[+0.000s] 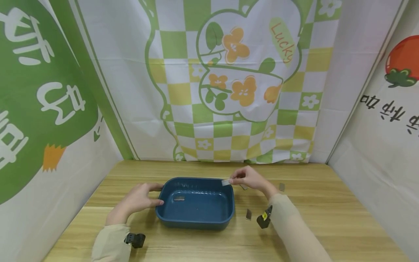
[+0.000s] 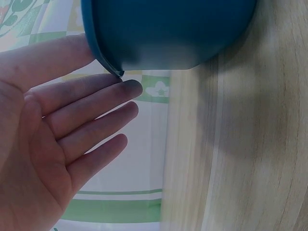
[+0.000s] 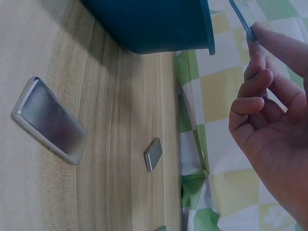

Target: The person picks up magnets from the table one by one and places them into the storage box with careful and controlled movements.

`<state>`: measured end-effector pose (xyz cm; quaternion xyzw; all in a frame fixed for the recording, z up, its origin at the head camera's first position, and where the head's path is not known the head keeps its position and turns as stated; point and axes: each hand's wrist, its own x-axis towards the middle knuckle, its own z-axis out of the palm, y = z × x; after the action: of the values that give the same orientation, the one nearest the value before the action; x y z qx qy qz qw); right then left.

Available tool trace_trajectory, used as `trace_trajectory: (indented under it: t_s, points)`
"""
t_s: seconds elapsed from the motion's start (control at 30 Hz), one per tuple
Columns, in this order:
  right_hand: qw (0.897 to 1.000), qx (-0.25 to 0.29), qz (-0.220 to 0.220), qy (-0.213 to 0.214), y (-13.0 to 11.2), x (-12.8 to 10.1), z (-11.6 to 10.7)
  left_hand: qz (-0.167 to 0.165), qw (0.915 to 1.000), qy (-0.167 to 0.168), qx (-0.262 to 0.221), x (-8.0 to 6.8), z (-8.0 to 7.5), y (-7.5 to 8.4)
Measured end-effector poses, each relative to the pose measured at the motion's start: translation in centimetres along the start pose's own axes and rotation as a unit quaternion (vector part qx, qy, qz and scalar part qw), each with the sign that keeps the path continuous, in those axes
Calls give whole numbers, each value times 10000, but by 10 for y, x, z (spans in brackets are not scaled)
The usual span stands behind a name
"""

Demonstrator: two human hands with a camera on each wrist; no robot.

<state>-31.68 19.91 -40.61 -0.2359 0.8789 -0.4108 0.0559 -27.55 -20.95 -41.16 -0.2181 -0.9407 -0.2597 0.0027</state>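
While the left hand (image 1: 140,199) rests against the left end of the blue tub (image 1: 196,220), its fingers are pretty much straight and relaxed, thumb up near the rim and the rest lying along the outer wall. The left wrist view backs that up: flat palm, fingers (image 2: 91,103) stretched out and just touching the lip of the tub (image 2: 168,33), not curled around anything. So it's bracing, not gripping.

Inside the tub there's one small metal plate (image 1: 179,198) lying flat on the bottom, toward the left back corner.

Moving right, the right hand (image 1: 249,179) hangs over the tub's back right corner and pinches another small metal plate (image 1: 226,182) between thumb and fingertip. In the right wrist view you can see that plate edge-on (image 3: 242,20) at the fingertips, with the other fingers loosely curled below it. It's in the air just above the rim, not touching the tub as far as I can tell.

On the wooden table (image 1: 327,218) to the right of the tub there are more of these plates lying loose: one partly hidden under the right hand (image 1: 243,187), one further right (image 1: 281,187), and one nearer the front by the forearm (image 1: 248,214). The right wrist camera gets a close one (image 3: 49,120) and a smaller one beyond it (image 3: 153,154).
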Motion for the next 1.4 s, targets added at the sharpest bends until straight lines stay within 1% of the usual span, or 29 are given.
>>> trace_trajectory:
  t_s: [0.53, 0.97, 1.13, 1.4]
  points:
    - [9997, -241, 50, -91, -8, 17, 6, 37, 10000, 15, -22, 0, 1, -1]
    - [9997, -117, 153, -176, -21, 24, 11, 86, 10000, 11, 14, 0, 1, -1]
    - [9995, -129, 208, -211, -21, 28, 15, 101, 9999, 10, 2, 0, 1, -2]
    - [9995, -162, 151, -205, -23, 33, 18, 32, 10000, 16, 8, 0, 1, -2]
